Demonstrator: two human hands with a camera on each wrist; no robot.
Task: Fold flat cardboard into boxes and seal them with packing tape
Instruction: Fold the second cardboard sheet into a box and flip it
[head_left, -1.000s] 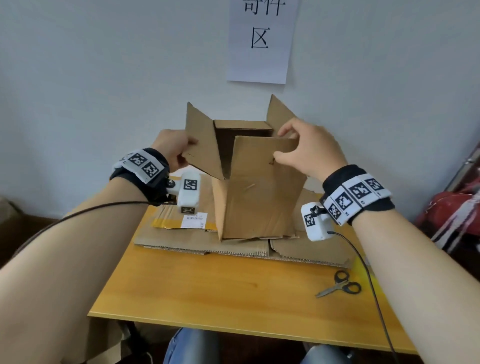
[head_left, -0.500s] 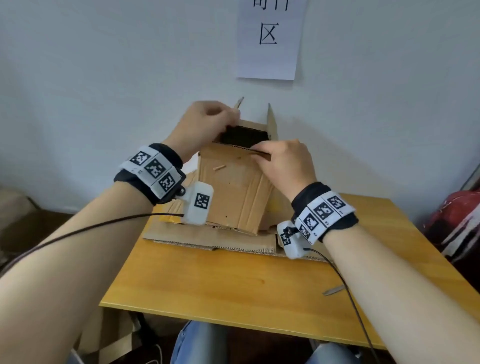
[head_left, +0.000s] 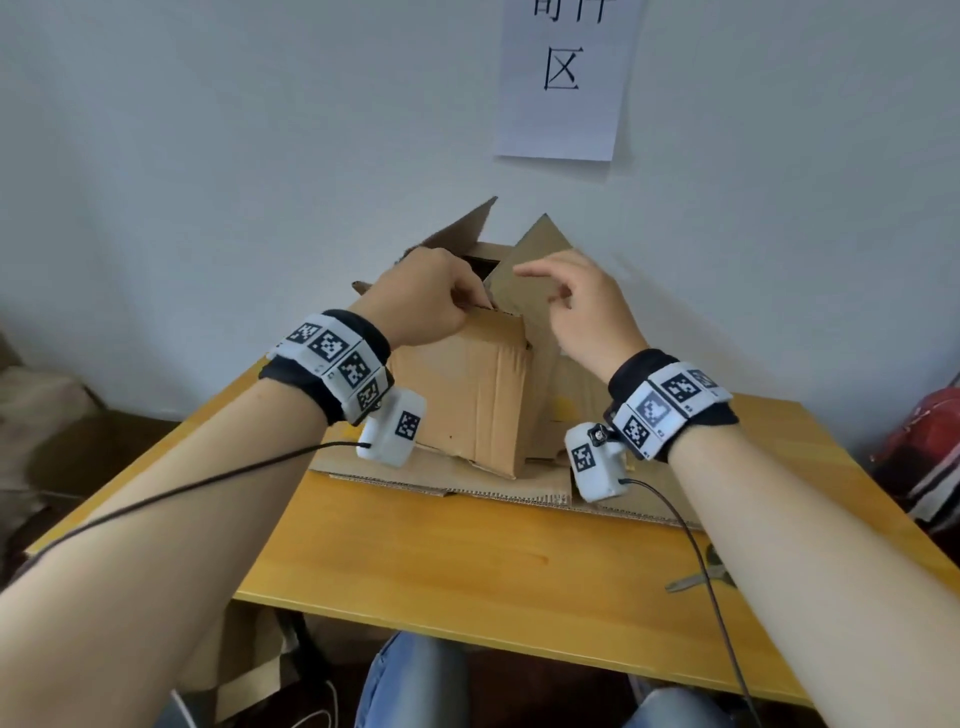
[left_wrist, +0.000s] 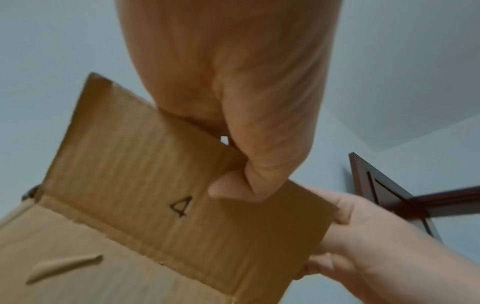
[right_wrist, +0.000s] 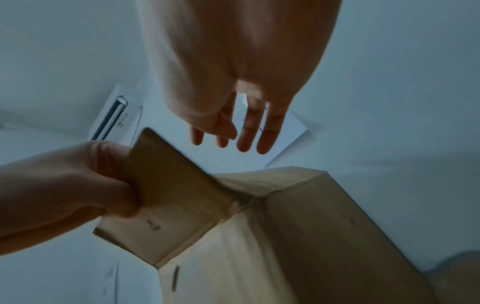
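Note:
A brown cardboard box (head_left: 467, 400) stands upright on a stack of flat cardboard, its top flaps loose. My left hand (head_left: 447, 306) pinches the near flap (left_wrist: 155, 174), marked "4", between thumb and curled fingers at its upper edge. In the left wrist view the left hand (left_wrist: 228, 185) has its thumb on the flap's outer face. My right hand (head_left: 566, 296) hovers just above the right flap (head_left: 535, 260) with fingers straight and spread, holding nothing. The right wrist view shows the right hand (right_wrist: 233, 142) in the air above the box (right_wrist: 298, 236). No tape is in view.
Flat cardboard sheets (head_left: 467, 480) lie under the box on the yellow table (head_left: 467, 561). Scissors (head_left: 696, 579) lie near the table's right front edge. A paper sign (head_left: 563, 78) hangs on the wall close behind. A red bag (head_left: 924, 447) sits at the right.
My left hand came off the far left flap and took the near flap. The right hand let go of that flap and opened above the right flap. The box turned slightly.

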